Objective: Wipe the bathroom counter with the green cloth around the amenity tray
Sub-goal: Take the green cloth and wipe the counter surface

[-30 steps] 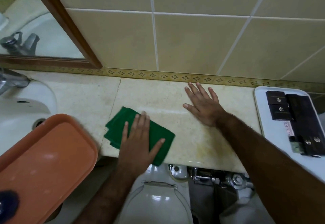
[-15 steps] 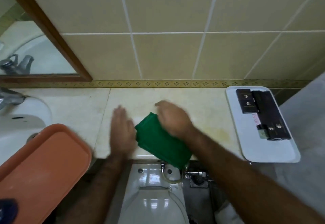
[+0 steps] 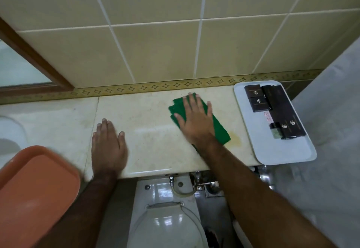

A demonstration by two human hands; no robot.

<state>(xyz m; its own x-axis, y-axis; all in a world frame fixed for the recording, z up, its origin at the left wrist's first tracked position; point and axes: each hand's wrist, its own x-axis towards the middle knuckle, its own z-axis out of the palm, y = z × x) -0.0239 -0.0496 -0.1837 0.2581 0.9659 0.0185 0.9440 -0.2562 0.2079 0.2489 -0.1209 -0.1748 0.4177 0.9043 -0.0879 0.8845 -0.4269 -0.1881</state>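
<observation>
Two big things frame your risk here: the bench (image 3: pixel 152 146) itself, pale stone with a narrow front lip over the toilet (image 3: pixel 165 218), and the white amenity tray (image 3: pixel 280 154) at its right end, whose near corner seems to jut past the bench edge. That overhang is the main hazard, as I judge it. A sideways sweep that runs into the tray's left rim could push it further off the edge or skew it, and the dark boxes (image 3: pixel 259 98) and small bottle (image 3: pixel 276 132) lined up along its far side would slide or topple.

Next, the green cloth (image 3: pixel 222 131): it lies flat on the bench between the wall border and the front edge, just left of the tray, its trailing corner near a yellowish stain (image 3: pixel 234 140). Your right hand (image 3: pixel 196 121) is spread wide and pressed flat on top of it, not gripping, so a fast stroke could leave the cloth bunched or behind. Your left hand (image 3: pixel 109 148) is also open and flat, holding nothing, bracing on bare stone near the front lip; if the surface is wet, that palm could slip forward off the edge.
</observation>
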